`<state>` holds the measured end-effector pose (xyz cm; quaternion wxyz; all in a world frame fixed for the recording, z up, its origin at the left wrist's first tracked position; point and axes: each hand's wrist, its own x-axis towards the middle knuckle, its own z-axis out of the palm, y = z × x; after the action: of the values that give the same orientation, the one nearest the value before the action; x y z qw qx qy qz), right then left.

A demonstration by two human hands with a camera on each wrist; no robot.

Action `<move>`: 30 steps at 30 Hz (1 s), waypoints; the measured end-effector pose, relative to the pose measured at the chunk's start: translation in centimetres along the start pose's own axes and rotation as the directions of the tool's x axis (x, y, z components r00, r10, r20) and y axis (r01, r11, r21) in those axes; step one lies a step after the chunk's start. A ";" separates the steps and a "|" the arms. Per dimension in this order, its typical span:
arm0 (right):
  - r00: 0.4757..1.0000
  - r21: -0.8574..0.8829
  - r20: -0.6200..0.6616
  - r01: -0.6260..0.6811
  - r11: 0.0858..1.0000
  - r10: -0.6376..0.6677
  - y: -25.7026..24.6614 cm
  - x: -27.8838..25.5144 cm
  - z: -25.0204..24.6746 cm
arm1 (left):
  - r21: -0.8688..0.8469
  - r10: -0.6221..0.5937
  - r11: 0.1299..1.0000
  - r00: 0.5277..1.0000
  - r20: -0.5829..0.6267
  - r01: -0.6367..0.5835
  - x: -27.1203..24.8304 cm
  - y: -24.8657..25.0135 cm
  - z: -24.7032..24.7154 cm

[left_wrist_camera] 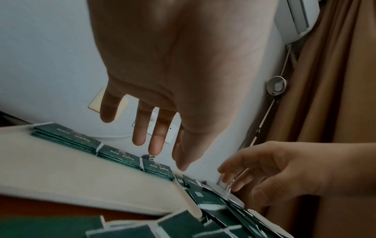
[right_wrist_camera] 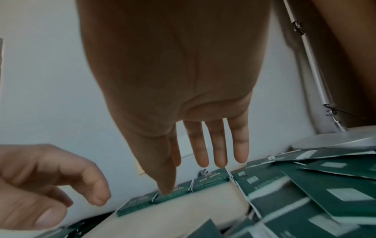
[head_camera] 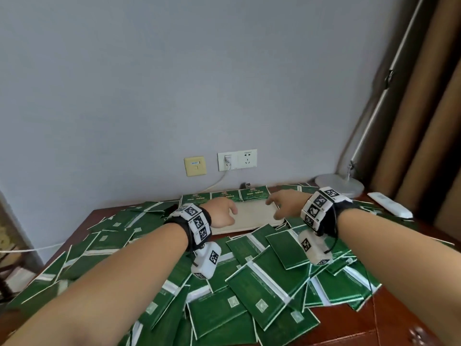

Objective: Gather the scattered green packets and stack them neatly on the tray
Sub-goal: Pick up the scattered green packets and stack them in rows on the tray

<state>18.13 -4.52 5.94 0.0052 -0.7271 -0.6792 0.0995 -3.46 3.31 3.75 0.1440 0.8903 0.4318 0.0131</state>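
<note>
Stacks [head_camera: 225, 195] on tray [head_camera: 252, 218]: three | left hand [head_camera: 222, 213], right hand [head_camera: 287, 203]: both empty, fingers relaxed

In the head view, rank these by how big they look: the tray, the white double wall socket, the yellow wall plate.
1. tray, though the hands hide part of it
2. white double wall socket
3. yellow wall plate

Glossy green packets [head_camera: 259, 290] — matt beige tray [head_camera: 252, 216].

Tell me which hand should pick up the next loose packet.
Probably right: the right hand hovers open over the tray edge beside loose packets. The left hand, empty too, looks farther from them.
</note>
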 end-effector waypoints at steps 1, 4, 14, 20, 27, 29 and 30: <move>1.000 -0.003 0.017 -0.003 1.000 0.003 0.3 -0.7 0.5 | 0.003 0.010 1.000 1.000 0.012 -0.010 0.0 0.6 0.6; 0.997 -0.036 0.083 0.002 0.999 0.001 0.8 -2.0 2.3 | -0.004 0.024 1.000 0.999 0.041 -0.023 0.0 2.0 2.4; 0.992 -0.103 0.123 -0.010 0.995 0.023 0.8 -2.5 7.1 | -0.047 0.025 0.999 0.994 0.106 -0.020 -0.5 3.3 6.5; 0.992 -0.167 0.122 -0.013 0.986 0.033 0.4 -2.2 7.6 | -0.059 0.023 0.998 0.993 0.120 -0.016 -1.0 3.0 6.9; 0.997 0.033 0.046 -0.071 0.997 0.069 1.5 -2.2 5.6 | -0.094 0.021 0.995 0.990 0.138 -0.008 -0.9 3.3 7.1; 0.995 0.068 -0.002 -0.095 0.993 0.096 2.3 -2.5 4.9 | -0.097 0.027 0.995 0.988 0.149 -0.013 -0.8 3.8 7.3; 0.994 0.075 -0.027 -0.101 0.992 0.104 2.7 -2.7 4.6 | -0.099 0.029 0.995 0.988 0.154 -0.014 -0.7 4.0 7.4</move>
<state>19.89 -7.96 1.39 0.0374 -0.7618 -0.6367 0.1135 0.24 -1.42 -2.15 0.2201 0.8851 0.4086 -0.0337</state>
